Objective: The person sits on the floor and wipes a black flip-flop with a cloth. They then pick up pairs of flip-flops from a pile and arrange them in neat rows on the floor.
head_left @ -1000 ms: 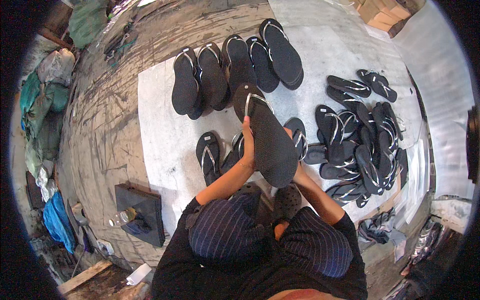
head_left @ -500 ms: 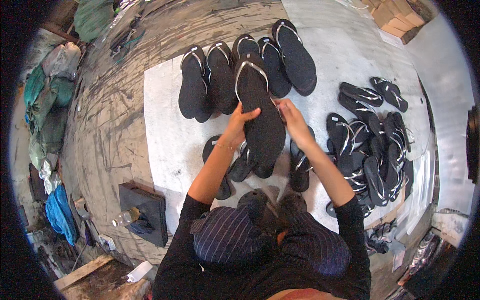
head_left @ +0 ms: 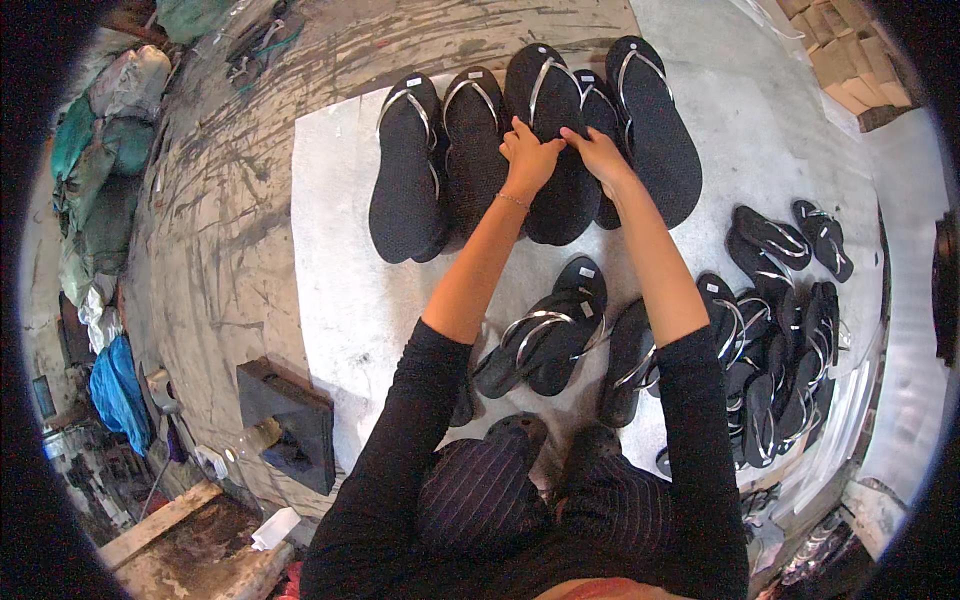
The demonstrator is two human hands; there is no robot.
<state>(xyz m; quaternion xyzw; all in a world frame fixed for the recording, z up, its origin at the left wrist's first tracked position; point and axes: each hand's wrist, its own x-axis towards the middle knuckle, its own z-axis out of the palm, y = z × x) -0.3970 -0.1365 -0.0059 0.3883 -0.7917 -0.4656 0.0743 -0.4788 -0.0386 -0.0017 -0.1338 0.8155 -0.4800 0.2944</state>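
A large black flip-flop (head_left: 562, 205) with silver straps lies in the middle of a row at the far side of the white sheet. My left hand (head_left: 530, 162) is at its left edge by the strap, with thumb and fingers closed on it. At its right edge, the thumb and fingers of my right hand (head_left: 598, 158) grip near the other strap; some fingertips are hidden. Left of it lie two more flip-flops, a far-left one (head_left: 405, 190) and a nearer one (head_left: 472, 140). On the right are a partly covered flip-flop (head_left: 597, 95) and a large one (head_left: 655, 140).
Several smaller flip-flops (head_left: 765, 400) are heaped at the right. A loose pair (head_left: 565, 330) lies between my forearms. A black square block (head_left: 285, 425) stands at the left, near bundled bags (head_left: 120, 140). Cardboard pieces (head_left: 850, 50) are stacked at the far right.
Both hands have moved away from me with the large flip-flop, which was held up nearer and now lies in the row. The whole view has shifted slightly.
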